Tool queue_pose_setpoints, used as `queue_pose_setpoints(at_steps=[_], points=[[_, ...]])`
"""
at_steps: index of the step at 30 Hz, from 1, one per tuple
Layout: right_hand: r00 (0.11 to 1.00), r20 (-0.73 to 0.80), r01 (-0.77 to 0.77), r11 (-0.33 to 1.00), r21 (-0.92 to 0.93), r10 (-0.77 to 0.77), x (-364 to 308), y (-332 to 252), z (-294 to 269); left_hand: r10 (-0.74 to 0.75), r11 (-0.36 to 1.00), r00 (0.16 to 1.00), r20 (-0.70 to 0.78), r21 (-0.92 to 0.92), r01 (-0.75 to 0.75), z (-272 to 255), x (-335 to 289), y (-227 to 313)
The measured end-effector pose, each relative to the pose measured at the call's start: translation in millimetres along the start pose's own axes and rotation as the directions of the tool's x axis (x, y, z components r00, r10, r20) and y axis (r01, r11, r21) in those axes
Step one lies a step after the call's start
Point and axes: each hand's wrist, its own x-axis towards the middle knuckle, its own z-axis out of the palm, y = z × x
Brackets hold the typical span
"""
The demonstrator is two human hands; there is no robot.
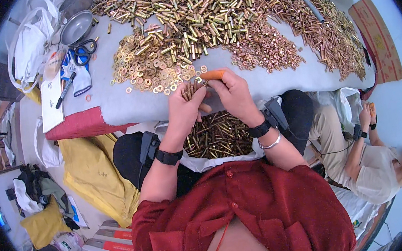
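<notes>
My left hand (pixel 183 111) is closed round a small bunch of brass-coloured metal rods (pixel 188 92), which look like bolts or sleeves. Close beside it, my right hand (pixel 237 96) pinches at a small piece at the ends of the rods; the fingers hide what it is. An orange finger cover (pixel 213 74) is on my right index finger. Both hands are over the table's near edge, just short of a pile of flat washers (pixel 143 66). Below them, a white bag (pixel 209 163) between my legs holds many long brass-coloured pieces (pixel 218 136).
Loose metal sleeves (pixel 191 11) cover the far table (pixel 113 104). Nuts (pixel 266 48) and thin bolts (pixel 332 37) lie to the right. At left are scissors (pixel 82 52), a metal bowl (pixel 77 29), a glove (pixel 81 78) and a marker (pixel 65 90). Another person (pixel 372 168) sits at right.
</notes>
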Motion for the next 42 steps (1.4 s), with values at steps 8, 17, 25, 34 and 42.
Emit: queue_pose_setpoints(at_steps=[8, 17, 25, 34, 42], points=[[0.986, 0.053, 0.162, 0.976, -0.146, -0.156, 4.1, 3.0, -11.7, 0.272, 0.933, 0.961, -0.050, 0.260, -0.250, 5.2, 0.4, -13.4], [0.996, 0.085, 0.016, 0.897, -0.441, 0.024, 4.6, -3.7, -14.9, 0.039, 0.992, 0.998, 0.048, 0.116, -0.044, 8.2, -1.8, -0.4], [0.939, 0.212, -0.331, 0.549, 0.767, 0.271, -5.8, 8.3, -11.0, 0.061, 0.963, 0.986, 0.156, -0.268, -0.017, -0.3, 4.4, -4.0], [0.955, 0.111, -0.274, 0.683, 0.677, 0.273, -9.1, 17.4, -15.7, 0.050, 0.937, 0.988, 0.145, -0.350, 0.003, -0.6, 3.6, 0.4], [0.971, -0.175, 0.043, 0.836, -0.547, -0.164, 54.1, 34.6, 9.1, -0.076, 0.925, 0.977, 0.197, 0.380, -0.005, 0.1, -2.7, 3.5]])
